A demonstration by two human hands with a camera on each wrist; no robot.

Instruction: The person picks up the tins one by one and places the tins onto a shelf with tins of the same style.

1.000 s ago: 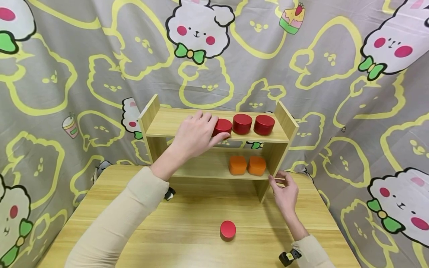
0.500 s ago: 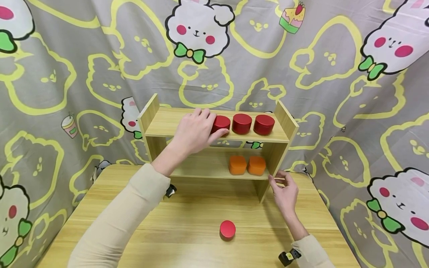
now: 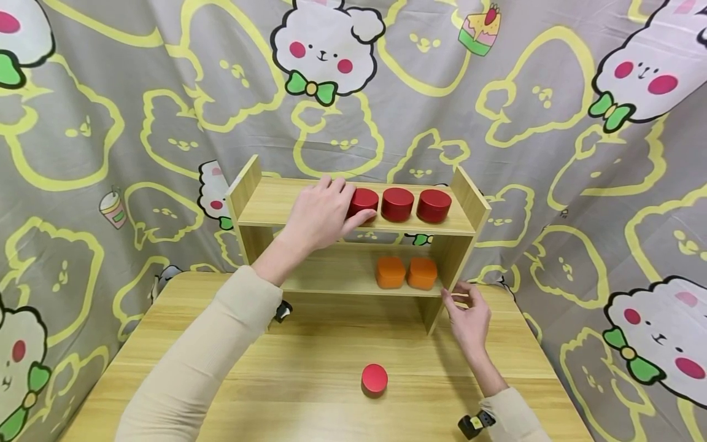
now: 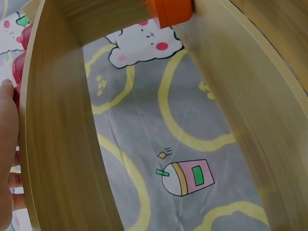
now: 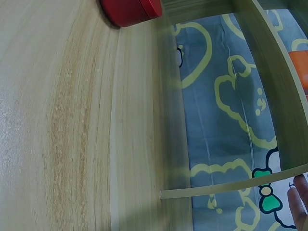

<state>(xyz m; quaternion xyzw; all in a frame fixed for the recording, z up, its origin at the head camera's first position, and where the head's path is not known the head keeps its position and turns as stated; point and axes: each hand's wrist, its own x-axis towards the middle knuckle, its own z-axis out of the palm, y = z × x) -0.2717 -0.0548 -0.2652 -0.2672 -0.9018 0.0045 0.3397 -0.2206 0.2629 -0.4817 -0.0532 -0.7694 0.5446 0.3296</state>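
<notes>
In the head view my left hand (image 3: 323, 215) grips a red round tin (image 3: 364, 199) on the top board of a wooden two-tier shelf (image 3: 331, 270). The thumb lies across the tin's front and the fingers are behind it. Two more red tins, one in the middle (image 3: 397, 204) and one at the right (image 3: 433, 205), stand in a row beside it. My right hand (image 3: 469, 316) holds the shelf's right side panel, thumb at the front edge and fingers at the outer face. In the right wrist view its fingertips (image 5: 299, 185) are right at that panel.
Two orange rounded-square boxes (image 3: 405, 273) stand on the lower board, towards the right. Another red tin (image 3: 374, 380) stands on the wooden table (image 3: 309, 380) in front of the shelf. A patterned curtain (image 3: 166, 135) hangs close behind and at both sides.
My left hand and its red tin have shifted slightly back and left on the top board, widening the gap to the middle tin. The right hand keeps its place at the panel.
</notes>
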